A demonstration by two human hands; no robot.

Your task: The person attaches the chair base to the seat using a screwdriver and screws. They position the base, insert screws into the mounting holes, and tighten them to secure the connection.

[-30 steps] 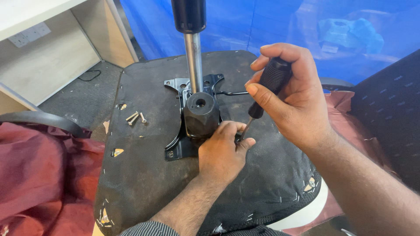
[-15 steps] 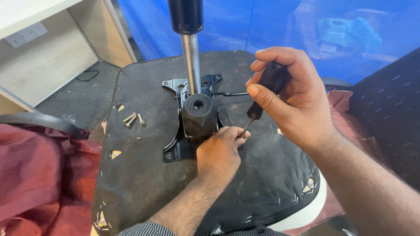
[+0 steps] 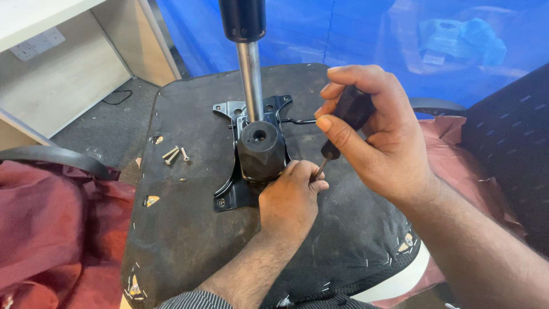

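A right hand (image 3: 380,134) grips a black-handled screwdriver (image 3: 346,120) while the left hand (image 3: 290,197) steadies its tip beside a black chair mechanism (image 3: 260,151).

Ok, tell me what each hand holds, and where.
Right hand grips the screwdriver by its black handle. Left hand pinches its shaft near the tip.

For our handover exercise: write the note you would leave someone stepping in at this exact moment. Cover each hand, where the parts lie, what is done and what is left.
Right hand: gripping the black screwdriver by its handle, shaft angled down to the near right corner of the black metal plate.
Left hand: resting on that corner, fingertips pinching the shaft near its tip.
Parts: plate lies on the upturned seat underside, with the gas column standing up from it. Three loose screws lie left of the plate.
Done: a screw sits in the near left corner.
Left: the screw under the tip is hidden, so its state is unclear.
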